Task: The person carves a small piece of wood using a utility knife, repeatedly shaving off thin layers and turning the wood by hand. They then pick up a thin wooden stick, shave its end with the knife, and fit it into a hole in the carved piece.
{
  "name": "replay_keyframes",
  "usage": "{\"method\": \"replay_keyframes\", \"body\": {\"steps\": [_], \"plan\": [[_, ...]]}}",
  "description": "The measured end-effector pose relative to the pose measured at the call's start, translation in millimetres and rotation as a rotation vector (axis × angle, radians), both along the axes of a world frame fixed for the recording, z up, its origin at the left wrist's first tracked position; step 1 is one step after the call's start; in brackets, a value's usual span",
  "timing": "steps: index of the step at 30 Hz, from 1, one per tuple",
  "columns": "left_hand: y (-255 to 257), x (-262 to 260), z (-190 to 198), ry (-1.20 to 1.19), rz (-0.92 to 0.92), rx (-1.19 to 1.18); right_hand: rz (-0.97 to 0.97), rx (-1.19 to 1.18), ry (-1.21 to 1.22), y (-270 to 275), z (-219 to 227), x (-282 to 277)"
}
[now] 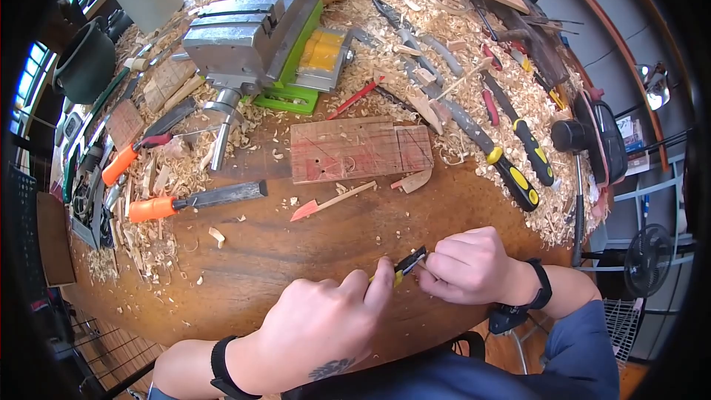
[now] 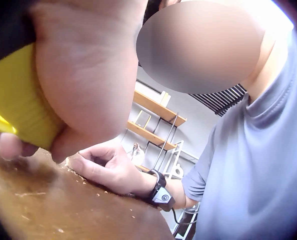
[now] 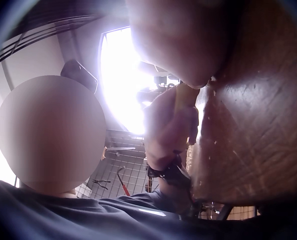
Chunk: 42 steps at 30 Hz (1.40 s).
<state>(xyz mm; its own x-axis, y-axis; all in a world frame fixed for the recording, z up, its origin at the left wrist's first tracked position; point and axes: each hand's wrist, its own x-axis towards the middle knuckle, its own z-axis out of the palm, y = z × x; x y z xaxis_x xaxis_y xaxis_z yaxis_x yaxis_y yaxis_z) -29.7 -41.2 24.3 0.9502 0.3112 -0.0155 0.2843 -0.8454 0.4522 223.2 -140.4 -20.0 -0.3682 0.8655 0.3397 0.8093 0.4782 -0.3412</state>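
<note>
My left hand [image 1: 320, 320] grips a yellow-and-black utility knife [image 1: 410, 260] low over the front of the wooden table. In the left wrist view its yellow handle [image 2: 21, 95] fills the palm. The thumb lies along the handle, and the blade end points at my right hand [image 1: 470, 267]. With curled fingers the right hand pinches a small, thin piece of wood [image 1: 424, 270] right at the blade, mostly hidden by the fingers. Beyond the hands lie a red-tipped wooden stick [image 1: 333, 201] and a flat board with red marks [image 1: 348, 152].
A metal vise [image 1: 235, 41] on a green base stands at the back left. Orange-handled chisels [image 1: 155, 209] lie left, and yellow-and-black-handled rasps [image 1: 512, 181] lie right among wood shavings [image 1: 548, 207]. The table's near edge [image 1: 415, 352] runs just below the hands.
</note>
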Motion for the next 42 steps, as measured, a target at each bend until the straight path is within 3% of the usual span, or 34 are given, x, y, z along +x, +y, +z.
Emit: {"method": "replay_keyframes", "body": {"steps": [10,16,30,42], "plan": [[3.6,1.9,0.6,0.03,-0.018,0.007,-0.006,0.014,0.011,0.2,-2.0,0.6],[5.8,-3.9,0.1,-0.002,0.06,-0.039,0.007,0.001,0.013,-0.1,-1.3,0.6],[4.7,-4.5,15.8,-0.003,-0.025,0.011,0.026,-0.03,0.011,-1.7,-1.1,2.5],[1.2,-3.4,3.0,0.026,-0.013,0.019,0.027,0.005,-0.003,-0.7,-2.0,0.7]]}}
